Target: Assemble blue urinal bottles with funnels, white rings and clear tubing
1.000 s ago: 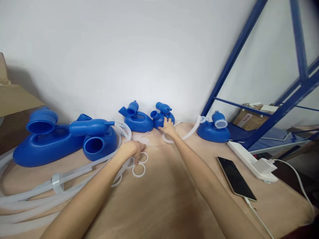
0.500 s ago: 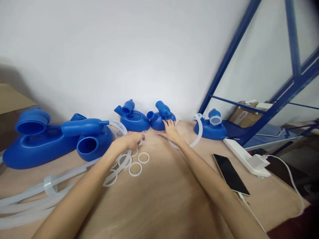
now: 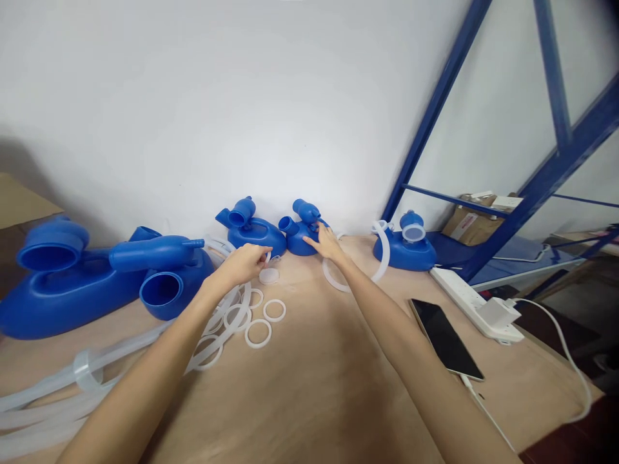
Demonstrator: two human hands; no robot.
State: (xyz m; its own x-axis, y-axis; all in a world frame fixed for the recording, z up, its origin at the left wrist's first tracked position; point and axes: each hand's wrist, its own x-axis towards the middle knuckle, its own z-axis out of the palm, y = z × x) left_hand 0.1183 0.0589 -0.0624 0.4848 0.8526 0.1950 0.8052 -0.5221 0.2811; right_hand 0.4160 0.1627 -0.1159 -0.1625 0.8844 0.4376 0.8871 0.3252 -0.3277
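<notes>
The right hand (image 3: 329, 245) is at a small blue bottle (image 3: 296, 245), which stands at 12 o'clock on the brown desk (image 3: 309, 386), close to the wall. Half a second ago its fingers lie spread flat by the base; now the thumb is on the front and the fingers reach up toward the side spout, though I cannot tell whether this grip clasps the bottle or only rests against it. The left hand (image 3: 249, 263), toward 11 o'clock, has come up off the clear lid (image 3: 269, 276), which now shows whole on the desk just below the fingertips. Its grip is pinched on a small pale piece (image 3: 269, 256), perhaps a ring, too small to tell for sure. For the work in hand, this seems to mean that both hands are engaged at once, one with the bottle and one with a loose part, the two well apart from each other. A second blue bottle (image 3: 271, 240) stands just beside the first, between 11 and 12 o'clock. White rings (image 3: 275, 301) lie at 11 o'clock, some overlapping, and long clear tubes (image 3: 53, 388) stretch out toward 9 o'clock. At 1 o'clock another bottle (image 3: 405, 253) has a curved white hose (image 3: 385, 252) beside it; a phone (image 3: 445, 338) lies at 2 o'clock.
</notes>
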